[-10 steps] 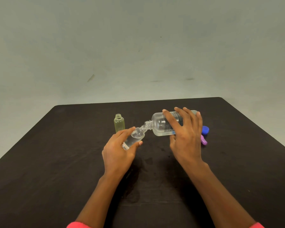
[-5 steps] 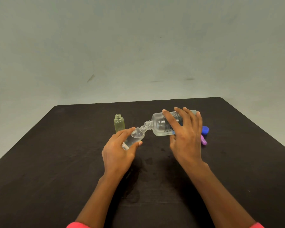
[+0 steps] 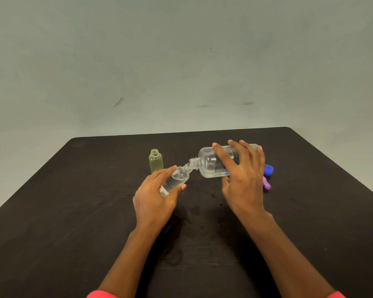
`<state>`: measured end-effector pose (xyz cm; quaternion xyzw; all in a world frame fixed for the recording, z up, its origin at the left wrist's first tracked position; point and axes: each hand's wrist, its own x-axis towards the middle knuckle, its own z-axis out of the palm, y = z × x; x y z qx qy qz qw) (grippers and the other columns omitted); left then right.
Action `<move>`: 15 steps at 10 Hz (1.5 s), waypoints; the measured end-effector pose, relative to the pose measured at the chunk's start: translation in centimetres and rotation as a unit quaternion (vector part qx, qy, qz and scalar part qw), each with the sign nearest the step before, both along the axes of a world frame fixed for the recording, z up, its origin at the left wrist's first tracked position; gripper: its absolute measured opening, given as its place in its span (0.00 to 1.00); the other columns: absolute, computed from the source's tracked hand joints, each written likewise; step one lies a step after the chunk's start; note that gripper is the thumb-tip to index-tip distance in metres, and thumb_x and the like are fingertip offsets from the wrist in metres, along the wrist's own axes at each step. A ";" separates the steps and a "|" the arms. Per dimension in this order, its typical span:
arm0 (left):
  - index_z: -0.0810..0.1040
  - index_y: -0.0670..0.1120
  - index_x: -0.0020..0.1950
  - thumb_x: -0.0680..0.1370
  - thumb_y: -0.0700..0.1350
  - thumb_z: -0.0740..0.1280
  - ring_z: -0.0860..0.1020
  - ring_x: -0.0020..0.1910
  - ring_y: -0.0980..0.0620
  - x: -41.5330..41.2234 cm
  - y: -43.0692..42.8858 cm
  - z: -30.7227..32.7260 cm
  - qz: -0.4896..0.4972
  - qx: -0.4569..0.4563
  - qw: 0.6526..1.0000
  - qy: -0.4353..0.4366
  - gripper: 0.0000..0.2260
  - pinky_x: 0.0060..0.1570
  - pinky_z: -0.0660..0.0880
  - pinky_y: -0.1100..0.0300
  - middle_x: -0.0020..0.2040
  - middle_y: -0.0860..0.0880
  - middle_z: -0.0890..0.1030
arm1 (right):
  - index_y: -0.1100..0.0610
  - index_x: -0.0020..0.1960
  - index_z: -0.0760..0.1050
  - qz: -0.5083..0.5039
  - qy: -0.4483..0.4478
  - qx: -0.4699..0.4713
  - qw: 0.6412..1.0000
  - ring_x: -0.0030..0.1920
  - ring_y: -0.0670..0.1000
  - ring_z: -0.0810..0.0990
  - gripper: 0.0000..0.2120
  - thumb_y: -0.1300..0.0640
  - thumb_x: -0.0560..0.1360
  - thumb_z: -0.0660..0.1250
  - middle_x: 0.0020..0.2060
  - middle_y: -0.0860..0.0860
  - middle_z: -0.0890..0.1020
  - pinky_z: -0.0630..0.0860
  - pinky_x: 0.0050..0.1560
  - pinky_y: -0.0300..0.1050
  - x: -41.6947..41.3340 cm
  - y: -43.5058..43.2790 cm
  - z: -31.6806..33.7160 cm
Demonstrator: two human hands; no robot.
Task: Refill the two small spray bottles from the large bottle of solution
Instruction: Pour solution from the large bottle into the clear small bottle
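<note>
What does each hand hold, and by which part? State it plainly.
The left hand grips the small clear spray bottle round its body. The right hand holds the large bottle round its middle.

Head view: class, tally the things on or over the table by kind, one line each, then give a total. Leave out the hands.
Large bottle: 1
Small bottles: 2, a clear bottle and a yellowish bottle
Blue cap: 1
Purple piece: 1
Total: 5

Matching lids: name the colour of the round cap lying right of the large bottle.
The cap is blue; head view.
</note>
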<state>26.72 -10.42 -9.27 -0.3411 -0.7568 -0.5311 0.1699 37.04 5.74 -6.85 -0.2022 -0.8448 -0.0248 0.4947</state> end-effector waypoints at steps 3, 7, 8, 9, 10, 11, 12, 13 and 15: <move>0.80 0.57 0.57 0.66 0.46 0.78 0.79 0.51 0.59 0.0 -0.1 0.0 -0.001 -0.002 1.000 -0.001 0.21 0.48 0.78 0.52 0.51 0.63 0.80 | 0.51 0.67 0.73 -0.002 -0.007 0.001 1.000 0.66 0.60 0.70 0.39 0.74 0.60 0.72 0.62 0.58 0.75 0.57 0.71 0.63 0.0 -0.1 0.0; 0.80 0.57 0.58 0.67 0.46 0.78 0.79 0.50 0.60 0.0 0.0 0.1 0.003 -0.006 1.000 -0.003 0.21 0.48 0.78 0.52 0.51 0.64 0.80 | 0.50 0.67 0.73 -0.003 -0.009 0.000 1.000 0.66 0.60 0.69 0.39 0.74 0.60 0.72 0.62 0.58 0.75 0.56 0.71 0.62 0.0 0.0 0.1; 0.80 0.57 0.58 0.67 0.46 0.78 0.79 0.50 0.60 0.0 0.0 0.0 0.002 -0.007 1.000 -0.004 0.21 0.47 0.78 0.52 0.51 0.65 0.79 | 0.51 0.67 0.73 -0.002 -0.008 0.000 1.000 0.66 0.60 0.70 0.39 0.74 0.60 0.72 0.62 0.58 0.76 0.56 0.71 0.62 0.0 0.0 0.1; 0.80 0.58 0.58 0.67 0.47 0.78 0.79 0.51 0.60 0.0 0.0 0.1 0.001 -0.006 1.000 -0.007 0.21 0.47 0.78 0.52 0.51 0.64 0.79 | 0.50 0.67 0.73 -0.003 -0.006 0.001 1.000 0.66 0.60 0.69 0.39 0.75 0.60 0.71 0.62 0.58 0.76 0.56 0.71 0.62 0.0 0.0 0.1; 0.80 0.58 0.57 0.67 0.47 0.78 0.79 0.51 0.60 0.0 0.0 0.0 0.000 -0.006 1.000 -0.008 0.21 0.48 0.78 0.52 0.51 0.64 0.80 | 0.50 0.67 0.72 -0.004 -0.008 0.000 1.000 0.66 0.60 0.69 0.40 0.75 0.59 0.71 0.62 0.58 0.75 0.56 0.71 0.62 0.0 0.0 0.1; 0.80 0.57 0.58 0.67 0.46 0.78 0.79 0.51 0.60 0.0 0.0 0.1 -0.002 -0.006 1.000 -0.004 0.21 0.49 0.78 0.52 0.51 0.64 0.80 | 0.50 0.67 0.72 -0.003 -0.010 -0.001 1.000 0.66 0.60 0.70 0.40 0.75 0.60 0.71 0.62 0.58 0.75 0.56 0.71 0.62 -0.1 0.0 0.0; 0.80 0.57 0.58 0.67 0.46 0.78 0.79 0.51 0.60 0.0 0.1 0.1 -0.001 -0.009 1.000 -0.004 0.21 0.49 0.78 0.52 0.51 0.64 0.79 | 0.50 0.67 0.72 -0.004 -0.010 -0.001 1.000 0.66 0.60 0.70 0.40 0.75 0.59 0.71 0.62 0.58 0.75 0.56 0.71 0.62 -0.1 0.0 0.0; 0.80 0.57 0.58 0.67 0.47 0.78 0.79 0.50 0.60 0.0 0.1 0.1 -0.001 -0.010 1.000 -0.001 0.21 0.48 0.78 0.52 0.51 0.65 0.79 | 0.50 0.67 0.72 -0.003 -0.010 0.000 1.000 0.66 0.60 0.70 0.40 0.75 0.59 0.71 0.62 0.58 0.75 0.56 0.71 0.62 0.0 0.0 0.0; 0.80 0.57 0.58 0.67 0.46 0.78 0.79 0.50 0.60 0.1 0.0 0.1 0.001 -0.009 1.000 -0.006 0.21 0.48 0.78 0.52 0.50 0.65 0.79 | 0.50 0.67 0.72 -0.001 -0.009 -0.002 1.000 0.67 0.60 0.69 0.40 0.75 0.59 0.71 0.62 0.58 0.75 0.56 0.71 0.62 0.0 0.0 0.0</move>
